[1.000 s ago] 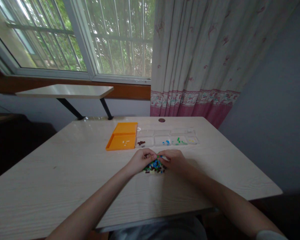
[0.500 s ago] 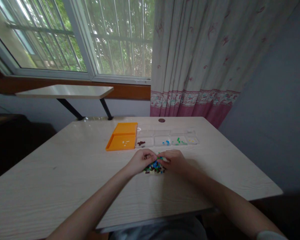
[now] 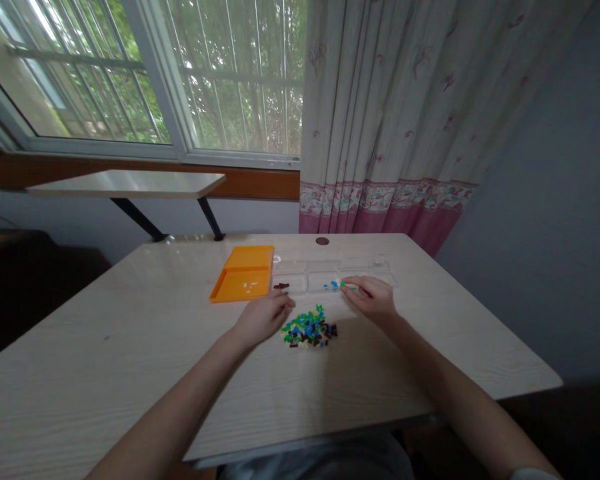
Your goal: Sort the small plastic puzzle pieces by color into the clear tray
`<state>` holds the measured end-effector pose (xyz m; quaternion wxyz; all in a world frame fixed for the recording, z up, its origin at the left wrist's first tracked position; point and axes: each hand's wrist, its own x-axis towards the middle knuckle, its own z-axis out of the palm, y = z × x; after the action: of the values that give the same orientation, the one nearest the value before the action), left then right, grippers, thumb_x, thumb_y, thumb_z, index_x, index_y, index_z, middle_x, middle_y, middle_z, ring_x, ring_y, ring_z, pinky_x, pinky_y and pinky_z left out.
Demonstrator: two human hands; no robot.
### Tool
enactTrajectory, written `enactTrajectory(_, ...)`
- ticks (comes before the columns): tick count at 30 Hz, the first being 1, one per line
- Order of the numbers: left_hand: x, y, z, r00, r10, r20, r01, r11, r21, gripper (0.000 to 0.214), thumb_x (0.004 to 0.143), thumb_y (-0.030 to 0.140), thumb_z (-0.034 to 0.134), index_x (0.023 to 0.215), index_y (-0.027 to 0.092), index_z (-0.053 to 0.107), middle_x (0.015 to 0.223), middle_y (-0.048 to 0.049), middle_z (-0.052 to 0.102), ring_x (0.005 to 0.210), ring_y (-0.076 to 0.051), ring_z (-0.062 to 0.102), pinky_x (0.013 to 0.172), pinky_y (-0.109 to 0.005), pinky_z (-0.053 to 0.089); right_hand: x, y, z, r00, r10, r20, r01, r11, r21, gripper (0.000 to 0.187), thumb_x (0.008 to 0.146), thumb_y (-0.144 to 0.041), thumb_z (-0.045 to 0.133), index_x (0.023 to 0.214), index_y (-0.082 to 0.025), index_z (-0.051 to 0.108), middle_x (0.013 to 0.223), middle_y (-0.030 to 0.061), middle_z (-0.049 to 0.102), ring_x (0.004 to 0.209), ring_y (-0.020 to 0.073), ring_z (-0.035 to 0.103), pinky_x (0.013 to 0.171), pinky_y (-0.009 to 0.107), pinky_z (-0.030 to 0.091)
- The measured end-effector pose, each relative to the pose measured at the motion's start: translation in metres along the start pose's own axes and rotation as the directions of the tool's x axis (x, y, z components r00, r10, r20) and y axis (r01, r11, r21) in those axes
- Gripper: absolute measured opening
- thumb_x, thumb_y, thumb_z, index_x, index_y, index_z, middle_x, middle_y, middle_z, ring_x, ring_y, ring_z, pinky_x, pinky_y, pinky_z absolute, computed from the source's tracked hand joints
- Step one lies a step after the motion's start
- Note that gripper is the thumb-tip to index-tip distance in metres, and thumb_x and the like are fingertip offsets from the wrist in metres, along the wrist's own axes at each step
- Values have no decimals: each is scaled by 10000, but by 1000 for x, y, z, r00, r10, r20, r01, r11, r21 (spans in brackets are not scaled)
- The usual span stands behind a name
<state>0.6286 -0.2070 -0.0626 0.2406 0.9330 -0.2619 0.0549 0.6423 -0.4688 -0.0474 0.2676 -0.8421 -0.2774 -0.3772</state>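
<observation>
A pile of small toy building bricks (image 3: 307,328) in green, blue, brown and pale colours lies on the table in front of me. My left hand (image 3: 264,317) is just left of the pile, by the near edge of the clear plastic box. Its fingers are closed, and anything between them is hidden. My right hand (image 3: 373,297) reaches over the box, thumb and fingertips pinched at a small green brick (image 3: 343,285). In the clear compartment box (image 3: 307,283), brown bricks (image 3: 281,286) lie at left and blue bricks (image 3: 333,285) in the middle; the hand covers much of the right part.
An orange lid-like tray (image 3: 240,286) with several white bricks (image 3: 250,287) in it adjoins the box's left end. A raised shelf (image 3: 130,183) on black legs stands at the back left. A round cable hole (image 3: 322,241) sits near the table's (image 3: 155,333) back edge.
Both hands have parted from over the pile, uncovering it. My left hand has moved slightly left, and my right hand has gone right and forward to the clear box.
</observation>
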Motion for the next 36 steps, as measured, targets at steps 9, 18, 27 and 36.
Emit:
enactTrajectory(9,-3,15,-1,982,138,133,-159,973,169,248,807,183,388,920,201,608,872,-47,538,774,-143,529,687,-224,416,0,5,-1,1000,26,7,-26,1000,2,246,791,-364,514,817,-183,678,511,-4,575,447,85,476,537,208,403)
enactTrajectory(18,-3,11,-1,986,96,138,-127,963,239,244,787,156,384,911,205,588,895,-46,543,785,-159,546,665,-241,417,1,1,-2,1000,-1,2,1,1000,-7,244,792,-369,518,804,-183,676,517,-4,589,441,85,475,534,205,398)
enactTrajectory(27,-2,11,-3,990,44,135,-86,942,325,174,776,170,394,853,194,548,880,-46,536,773,-164,541,623,-239,407,0,3,-1,1000,-7,2,7,1000,18,240,793,-368,522,812,-182,671,553,-1,617,436,82,463,534,202,399)
enactTrajectory(36,-2,12,-4,991,14,133,-62,931,359,148,789,213,390,807,193,535,862,-44,541,778,-167,547,618,-240,413,1,33,2,920,321,227,-301,946,-118,255,778,-377,496,868,-204,660,672,8,624,531,107,487,511,208,327)
